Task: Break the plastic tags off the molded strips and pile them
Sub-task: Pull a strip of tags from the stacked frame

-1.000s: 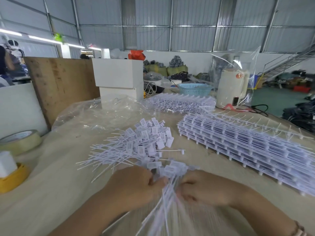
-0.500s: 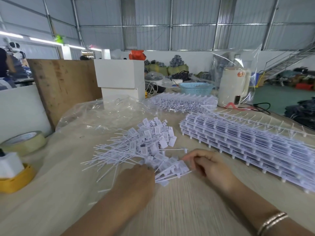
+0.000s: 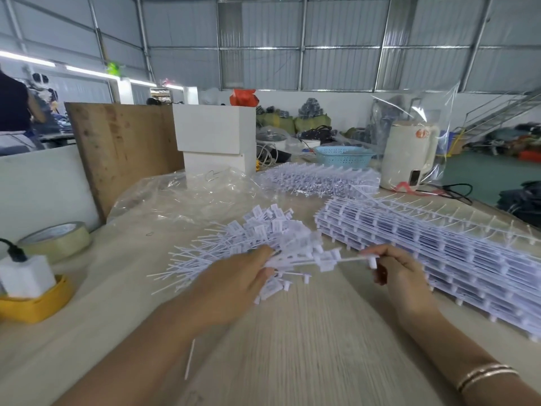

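A fan-shaped pile of loose white plastic tags (image 3: 257, 238) lies in the middle of the table. My left hand (image 3: 234, 282) rests on the pile's near edge, its fingers over several tags. My right hand (image 3: 395, 268) is just to the right of the pile and pinches a thin white tag stem (image 3: 348, 260) whose other end reaches into the pile. A thick stack of molded strips (image 3: 439, 247) lies to the right, close behind my right hand. A second stack of strips (image 3: 319, 178) sits further back.
Crumpled clear plastic (image 3: 187, 197) lies behind the pile. A tape roll (image 3: 55, 240) and a yellow holder with a white block (image 3: 29, 291) are at the left. White boxes (image 3: 215, 139), a blue basket (image 3: 344, 156) and a white kettle (image 3: 408, 155) stand at the back. One loose stem (image 3: 189, 361) lies near me.
Both hands have moved forward from the near edge to the pile, laying a bundle of tags down. My right hand has drawn away to the right with one stem pinched.
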